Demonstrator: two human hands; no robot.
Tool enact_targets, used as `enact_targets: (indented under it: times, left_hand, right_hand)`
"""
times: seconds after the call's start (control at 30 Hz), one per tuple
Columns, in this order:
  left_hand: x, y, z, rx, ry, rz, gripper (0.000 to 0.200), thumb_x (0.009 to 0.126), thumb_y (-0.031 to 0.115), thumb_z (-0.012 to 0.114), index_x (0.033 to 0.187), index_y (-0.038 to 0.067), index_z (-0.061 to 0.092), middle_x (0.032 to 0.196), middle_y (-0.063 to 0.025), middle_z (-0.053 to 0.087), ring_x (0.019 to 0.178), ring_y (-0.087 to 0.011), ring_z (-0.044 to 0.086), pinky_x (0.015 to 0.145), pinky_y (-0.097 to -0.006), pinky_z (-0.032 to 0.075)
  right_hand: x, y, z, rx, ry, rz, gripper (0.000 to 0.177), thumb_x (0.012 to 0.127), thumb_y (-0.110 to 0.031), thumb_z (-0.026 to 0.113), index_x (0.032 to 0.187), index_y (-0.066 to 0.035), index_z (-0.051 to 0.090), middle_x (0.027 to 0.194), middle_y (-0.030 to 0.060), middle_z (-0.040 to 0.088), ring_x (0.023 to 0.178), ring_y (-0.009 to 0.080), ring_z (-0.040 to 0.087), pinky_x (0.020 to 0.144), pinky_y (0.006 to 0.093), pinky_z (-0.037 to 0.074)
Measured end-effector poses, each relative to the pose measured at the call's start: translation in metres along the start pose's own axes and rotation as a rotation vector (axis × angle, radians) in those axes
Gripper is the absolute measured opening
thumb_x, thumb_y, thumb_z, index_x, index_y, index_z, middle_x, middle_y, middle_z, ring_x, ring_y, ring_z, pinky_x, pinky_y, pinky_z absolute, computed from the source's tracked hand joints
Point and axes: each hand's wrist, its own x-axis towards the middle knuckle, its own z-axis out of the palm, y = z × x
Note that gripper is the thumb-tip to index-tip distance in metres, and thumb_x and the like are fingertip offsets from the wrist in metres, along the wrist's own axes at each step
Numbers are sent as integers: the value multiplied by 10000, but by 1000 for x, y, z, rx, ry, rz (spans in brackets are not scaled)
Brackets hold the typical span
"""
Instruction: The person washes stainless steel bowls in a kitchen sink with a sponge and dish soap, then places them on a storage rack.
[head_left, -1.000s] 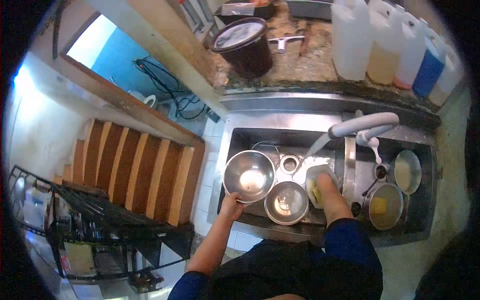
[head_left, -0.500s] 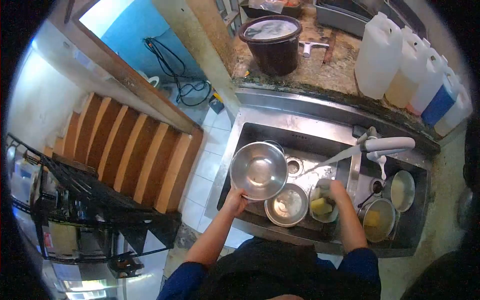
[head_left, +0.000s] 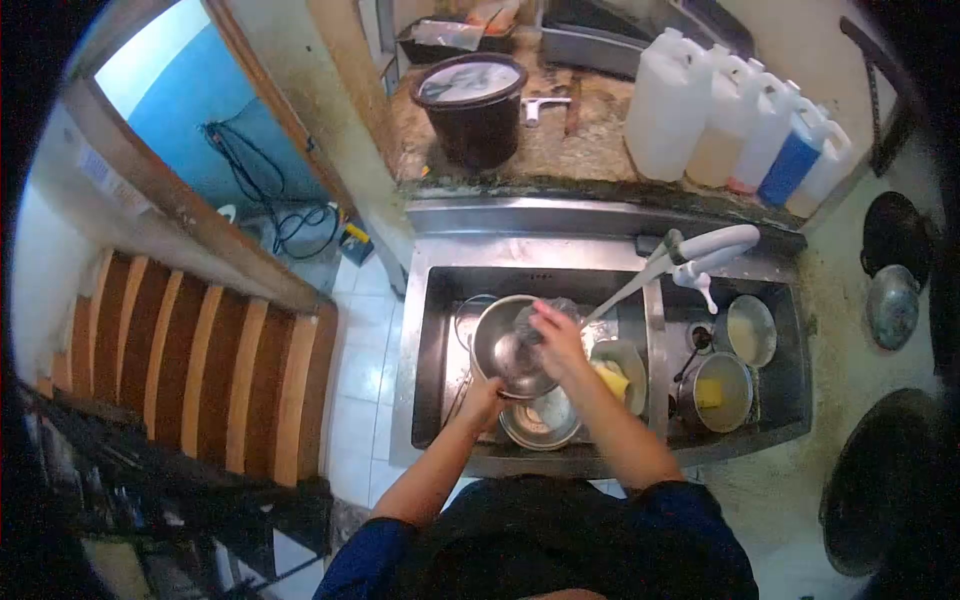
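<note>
My left hand grips the near rim of a round steel bowl, tilted over the left sink basin. Over the bowl's right side is my right hand, its fingers around a greyish, see-through thing too blurred to name. Beneath lies another metal bowl, partly covered by the first. A pale container with a yellow sponge stands below my right forearm. Water runs from the white faucet toward the left basin.
In the right basin are a pot with a yellow piece inside, and another round pan. On the ledge behind stand a dark bucket, a white squeegee and several plastic jugs. Stairs descend at left.
My right hand has moved left from the pale container to the steel bowl, now with a greyish thing in it. My left hand still holds the bowl, now tilted more. The view has shifted right.
</note>
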Motion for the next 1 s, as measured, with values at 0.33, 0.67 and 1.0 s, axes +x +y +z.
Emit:
enact_targets:
  times: [0.33, 0.67, 1.0]
  left_hand:
    - [17, -2, -33, -24, -74, 0, 634, 765, -36, 421, 1325, 131, 174, 1187, -176, 431, 1017, -342, 524, 798, -519, 499]
    - [-15, 0, -47, -129, -91, -69, 469, 791, -8, 430, 1253, -24, 347, 1146, -182, 507, 1021, -289, 551, 872, -455, 477]
    - [-29, 49, -72, 233, -145, -92, 404, 758, -13, 440, 1161, -17, 439, 1059, -165, 552, 945, -299, 580, 781, -434, 515]
  right_hand:
    - [-28, 22, 47, -1220, 105, -389, 681, 634, -240, 793, 1185, 1, 475, 959, 165, 533, 915, 284, 542, 806, 394, 452]
    - [-52, 72, 65, -1068, -231, -99, 582, 702, -239, 711, 1181, -4, 476, 1151, 238, 526, 1105, 327, 506, 924, 407, 402]
    - [-51, 46, 83, -1246, -426, -304, 431, 629, 52, 540, 1045, -52, 584, 1085, 170, 595, 1044, 312, 552, 903, 366, 426]
